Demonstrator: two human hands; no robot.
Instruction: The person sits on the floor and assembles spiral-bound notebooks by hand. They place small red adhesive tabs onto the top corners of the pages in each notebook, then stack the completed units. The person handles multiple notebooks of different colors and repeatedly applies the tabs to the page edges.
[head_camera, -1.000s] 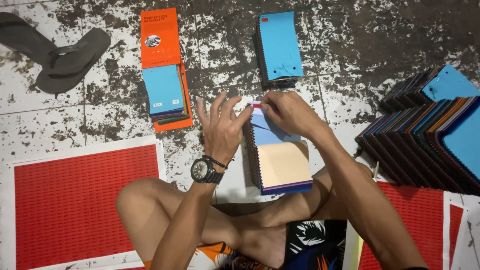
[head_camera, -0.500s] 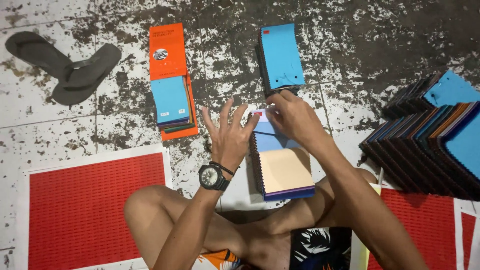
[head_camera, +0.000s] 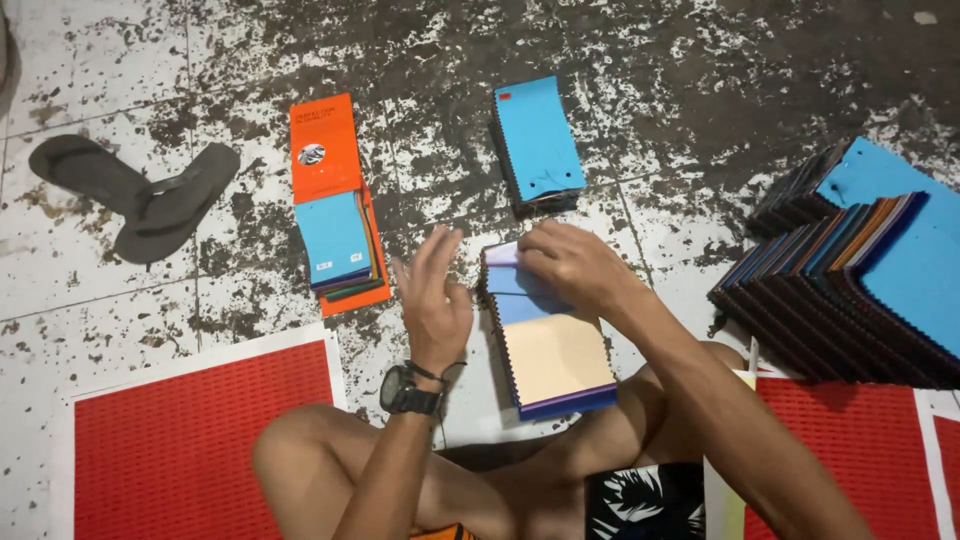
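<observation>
a fabric swatch stack (head_camera: 552, 350) is being worked on the floor (head_camera: 700, 80), just in front of the crossed legs. its blue top leaf is being pinched by the right hand (head_camera: 565, 262). the left hand (head_camera: 432, 298) is being held beside the stack, fingers spread. an orange swatch book (head_camera: 335, 205) is lying left of the stack.

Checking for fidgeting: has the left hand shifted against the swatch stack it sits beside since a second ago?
Yes. The left hand has drawn slightly leftward off the swatch stack, fingers spread.
</observation>
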